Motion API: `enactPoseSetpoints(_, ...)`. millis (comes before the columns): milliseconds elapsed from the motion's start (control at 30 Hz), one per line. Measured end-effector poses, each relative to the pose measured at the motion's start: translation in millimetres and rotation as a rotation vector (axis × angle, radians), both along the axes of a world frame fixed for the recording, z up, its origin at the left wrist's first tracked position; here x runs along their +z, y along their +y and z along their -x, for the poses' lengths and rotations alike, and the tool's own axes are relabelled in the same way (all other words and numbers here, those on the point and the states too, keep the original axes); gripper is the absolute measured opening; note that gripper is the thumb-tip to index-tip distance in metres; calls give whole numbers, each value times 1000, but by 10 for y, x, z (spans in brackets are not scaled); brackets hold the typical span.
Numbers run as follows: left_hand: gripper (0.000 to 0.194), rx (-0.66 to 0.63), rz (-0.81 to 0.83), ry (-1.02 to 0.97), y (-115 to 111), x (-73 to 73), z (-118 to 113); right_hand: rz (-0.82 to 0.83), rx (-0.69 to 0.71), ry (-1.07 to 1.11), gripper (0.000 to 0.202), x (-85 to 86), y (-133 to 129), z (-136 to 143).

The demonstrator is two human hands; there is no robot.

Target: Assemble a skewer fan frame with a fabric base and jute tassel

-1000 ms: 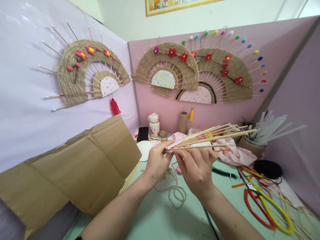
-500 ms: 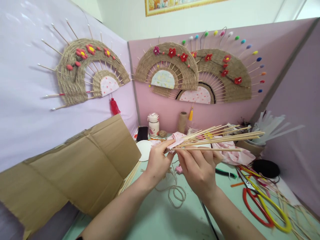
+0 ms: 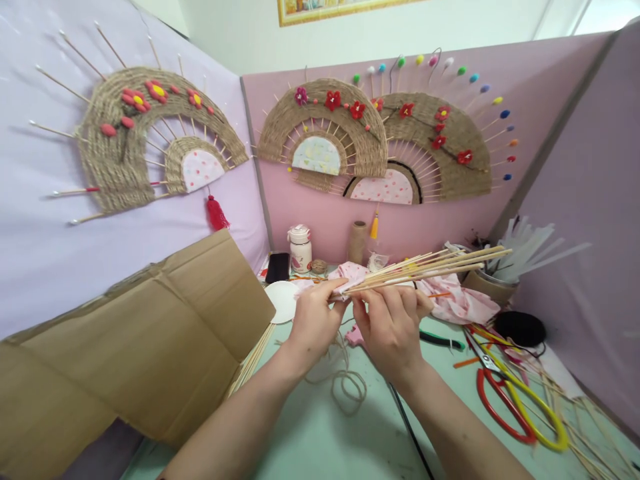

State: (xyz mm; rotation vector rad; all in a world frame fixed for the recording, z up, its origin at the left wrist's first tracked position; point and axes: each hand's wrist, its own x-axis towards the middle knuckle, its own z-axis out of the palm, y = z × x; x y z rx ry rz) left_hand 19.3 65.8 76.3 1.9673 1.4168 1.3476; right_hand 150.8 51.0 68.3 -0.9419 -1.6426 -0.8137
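Observation:
My left hand point(image 3: 315, 323) is closed on a piece of pink dotted fabric point(image 3: 353, 272), where the sticks meet. From it a bundle of thin wooden sticks point(image 3: 425, 270) fans out to the right. Close beside it, my right hand point(image 3: 393, 327) has its thumb and index finger pinched at the base of the nearest sticks; its other fingers curl below the bundle. The exact fingertip contact is partly hidden. Beneath the hands, a loop of twine point(image 3: 347, 390) lies on the green table point(image 3: 310, 433).
Cardboard point(image 3: 190, 333) leans at the left. Red-handled scissors point(image 3: 500, 400), green-handled pliers point(image 3: 440, 341) and black yarn point(image 3: 520, 331) lie right. Behind stand a white bottle point(image 3: 300, 250), a cardboard tube point(image 3: 357, 241) and a container of clear strips point(image 3: 493, 287). Twine-woven fans point(image 3: 325, 127) hang on the partition.
The view has shifted, so the surroundings sit further left. The lowest stick, apart from the others before, now lies up against the bundle, and the fan of sticks looks narrower.

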Motion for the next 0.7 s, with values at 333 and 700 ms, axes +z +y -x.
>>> enactPoseSetpoints(333,34,-15,-38,10,-34,7,24,2,42,25,5,-24,-21,36)
enactPoseSetpoints(700,42,-11,14,16,-30,3,28,-9,88,32,5,-55,-55,83)
